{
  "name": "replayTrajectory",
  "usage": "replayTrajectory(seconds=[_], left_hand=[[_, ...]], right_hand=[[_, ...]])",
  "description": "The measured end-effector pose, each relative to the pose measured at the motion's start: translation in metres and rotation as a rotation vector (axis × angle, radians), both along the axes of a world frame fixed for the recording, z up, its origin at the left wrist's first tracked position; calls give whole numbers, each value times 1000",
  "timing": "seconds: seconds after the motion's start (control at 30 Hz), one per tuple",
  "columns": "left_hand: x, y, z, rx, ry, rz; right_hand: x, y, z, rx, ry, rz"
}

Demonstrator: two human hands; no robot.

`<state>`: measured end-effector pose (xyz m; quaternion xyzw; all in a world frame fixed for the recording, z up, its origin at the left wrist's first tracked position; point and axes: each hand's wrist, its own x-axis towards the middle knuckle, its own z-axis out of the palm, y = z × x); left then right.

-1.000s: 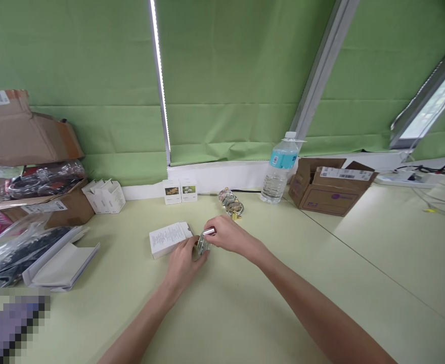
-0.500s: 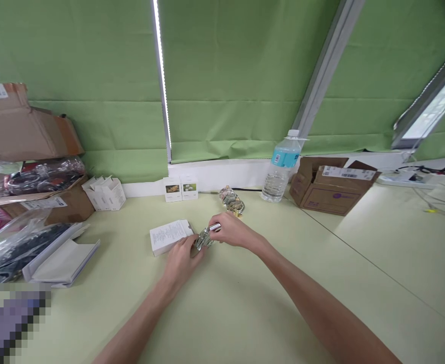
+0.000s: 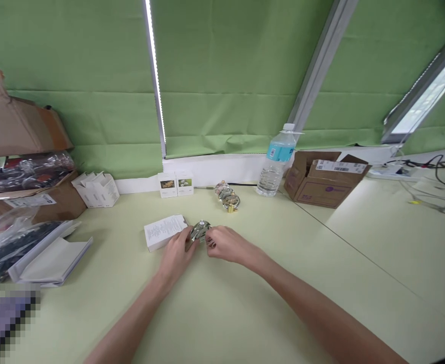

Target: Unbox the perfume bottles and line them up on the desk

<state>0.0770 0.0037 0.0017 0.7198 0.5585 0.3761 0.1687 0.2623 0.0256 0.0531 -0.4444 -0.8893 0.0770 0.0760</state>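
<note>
The shiny metal piece [image 3: 199, 232] sits near the middle of the table [image 3: 222, 313], its rounded, ridged side toward the back and a small bright knob at its top. Its visible long axis runs mostly sideways, rising slightly to the right; the fingers hide both ends, so its full shape cannot be told. The left hand [image 3: 177, 248] pinches the left end between thumb and fingers. The right hand [image 3: 224, 244] has its fingertips pressed together at the right end; what lies between them is hidden.

Just beyond the left fingers lies a white box [image 3: 165, 232], near the piece and limiting room on that side. Behind and to the right, a cluster of metal rings [image 3: 227, 197] lies apart from both hands. Farther back, two small picture boxes [image 3: 176, 184] stand against the white ledge [image 3: 215, 166]. An upright water bottle [image 3: 275, 162] and an open carton [image 3: 324, 182] stand well apart at right. The tabletop extends from the hands toward the camera, between the forearms.
</note>
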Motion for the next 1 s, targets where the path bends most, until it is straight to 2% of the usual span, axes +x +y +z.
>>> replayTrajectory(seconds=[0.13, 0.27, 0.43, 0.63, 0.83, 1.0], left_hand=[[-4, 0, -4, 27, 6, -61], [-6, 0, -6, 41, 15, -80], [-6, 0, -8, 38, 25, -70], [-7, -1, -9, 27, 2, -52], [-7, -1, -9, 21, -9, -54], [-7, -2, -7, 4, -23, -65]], right_hand=[[-10, -4, -10, 92, -65, 36], [-6, -1, -9, 9, -22, 66], [11, 7, 0, -104, 63, 12], [19, 11, -4, -103, 99, -107], [13, 10, -14, -162, 109, -66], [19, 9, -4, -252, 158, -31]])
